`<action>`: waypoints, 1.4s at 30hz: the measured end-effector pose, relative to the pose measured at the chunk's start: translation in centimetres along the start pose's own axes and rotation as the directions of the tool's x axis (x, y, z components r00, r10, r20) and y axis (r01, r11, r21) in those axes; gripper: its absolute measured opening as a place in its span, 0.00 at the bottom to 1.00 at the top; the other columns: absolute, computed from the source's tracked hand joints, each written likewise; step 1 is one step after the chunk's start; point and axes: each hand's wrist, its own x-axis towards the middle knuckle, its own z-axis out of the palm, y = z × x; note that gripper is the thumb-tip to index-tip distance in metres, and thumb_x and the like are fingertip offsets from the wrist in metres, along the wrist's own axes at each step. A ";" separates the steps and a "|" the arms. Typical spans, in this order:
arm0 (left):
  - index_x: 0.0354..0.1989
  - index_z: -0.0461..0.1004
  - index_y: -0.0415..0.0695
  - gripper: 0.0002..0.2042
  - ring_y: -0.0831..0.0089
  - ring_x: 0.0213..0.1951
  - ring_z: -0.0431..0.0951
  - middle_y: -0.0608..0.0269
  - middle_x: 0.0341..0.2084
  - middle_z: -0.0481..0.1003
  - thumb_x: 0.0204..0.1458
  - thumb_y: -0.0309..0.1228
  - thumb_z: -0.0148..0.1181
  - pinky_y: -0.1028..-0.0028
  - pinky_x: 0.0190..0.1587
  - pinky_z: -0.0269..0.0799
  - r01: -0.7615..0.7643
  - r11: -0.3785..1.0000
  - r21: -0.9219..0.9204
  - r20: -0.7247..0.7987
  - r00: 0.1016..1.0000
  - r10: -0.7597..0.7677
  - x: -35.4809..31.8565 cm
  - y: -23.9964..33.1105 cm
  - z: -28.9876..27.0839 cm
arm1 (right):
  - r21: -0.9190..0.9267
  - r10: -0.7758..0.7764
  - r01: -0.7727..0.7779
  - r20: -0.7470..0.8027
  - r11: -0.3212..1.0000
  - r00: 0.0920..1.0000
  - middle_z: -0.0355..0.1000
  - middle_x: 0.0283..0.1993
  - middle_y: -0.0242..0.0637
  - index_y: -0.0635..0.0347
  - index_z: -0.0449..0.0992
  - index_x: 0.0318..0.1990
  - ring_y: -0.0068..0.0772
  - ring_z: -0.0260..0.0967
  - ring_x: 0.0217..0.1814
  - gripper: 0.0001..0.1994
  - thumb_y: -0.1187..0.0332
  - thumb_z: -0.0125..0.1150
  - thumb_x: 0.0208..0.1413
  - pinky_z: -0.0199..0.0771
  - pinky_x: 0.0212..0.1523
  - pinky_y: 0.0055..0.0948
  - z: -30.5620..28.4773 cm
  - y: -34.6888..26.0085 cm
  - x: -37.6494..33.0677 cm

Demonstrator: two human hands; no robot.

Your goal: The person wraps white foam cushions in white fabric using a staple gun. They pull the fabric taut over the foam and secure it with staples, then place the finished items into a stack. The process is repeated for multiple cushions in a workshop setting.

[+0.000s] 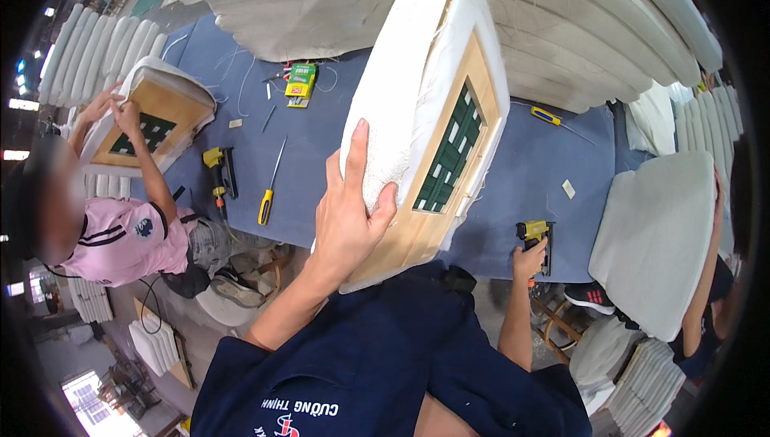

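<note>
A padded seat cushion [405,104] stands tilted on edge in front of me, its white cover folded over a wooden frame. Dark green webbing [451,152] crosses the opening in its underside. My left hand [353,204] grips the cushion's near left side, fingers spread on the white fabric and thumb toward the wood. On the right, my right hand [529,260] is closed round the handle of a yellow and black pneumatic staple gun [532,232], which rests at the table's near edge, apart from the cushion.
The blue-grey table [321,152] bears a second staple gun [215,168], screwdrivers [267,204] [547,116] and a green-yellow box [301,84]. Stacked cushions [577,28] line the far side. A co-worker at left holds another seat [144,108]; a person at right holds a pale cushion [654,236].
</note>
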 end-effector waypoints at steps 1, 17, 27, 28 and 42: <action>0.83 0.47 0.46 0.45 0.43 0.51 0.75 0.41 0.53 0.68 0.57 0.26 0.63 0.56 0.53 0.74 -0.021 1.000 0.006 0.001 1.000 0.021 0.2 0.2 -0.1 | -0.026 0.005 -0.005 0.030 1.000 1.000 0.68 0.59 0.60 0.59 0.51 0.79 0.65 0.67 0.62 0.50 0.65 0.72 0.50 0.70 0.64 0.56 0.5 1.1 0.6; 0.83 0.44 0.52 0.51 0.33 0.49 0.78 0.34 0.61 0.63 0.53 0.24 0.68 0.49 0.50 0.77 -0.114 0.990 0.087 0.017 0.993 0.113 -0.9 0.4 0.7 | 0.919 -0.842 0.111 0.292 0.379 0.454 0.83 0.50 0.40 0.62 0.81 0.57 0.31 0.79 0.52 0.19 0.64 0.72 0.63 0.79 0.53 0.34 -30.4 -23.5 -11.9; 0.84 0.42 0.54 0.56 0.34 0.51 0.79 0.35 0.63 0.62 0.44 0.14 0.64 0.50 0.50 0.78 -0.101 0.993 0.062 0.019 0.995 0.101 -1.2 0.0 0.6 | 0.896 -0.836 -0.157 0.444 0.415 0.323 0.81 0.55 0.39 0.64 0.77 0.61 0.30 0.78 0.55 0.19 0.67 0.68 0.65 0.78 0.58 0.34 -30.3 -25.8 -11.6; 0.84 0.42 0.54 0.56 0.34 0.51 0.79 0.35 0.63 0.62 0.44 0.14 0.64 0.50 0.50 0.78 -0.079 0.995 0.069 0.022 0.997 0.077 -1.0 0.1 0.6 | 0.903 -0.840 -0.146 0.430 0.404 0.331 0.81 0.54 0.39 0.64 0.77 0.60 0.30 0.77 0.55 0.19 0.68 0.68 0.65 0.77 0.58 0.34 -30.1 -25.8 -11.7; 0.83 0.38 0.41 0.50 0.59 0.63 0.75 0.42 0.63 0.74 0.64 0.47 0.66 0.65 0.67 0.68 0.185 0.891 -0.414 0.337 0.941 -0.039 14.1 -3.1 -4.3 | 0.555 -0.553 0.434 0.058 0.710 0.831 0.82 0.46 0.49 0.52 0.68 0.67 0.55 0.83 0.47 0.34 0.65 0.76 0.54 0.81 0.46 0.43 -11.2 -10.7 -3.5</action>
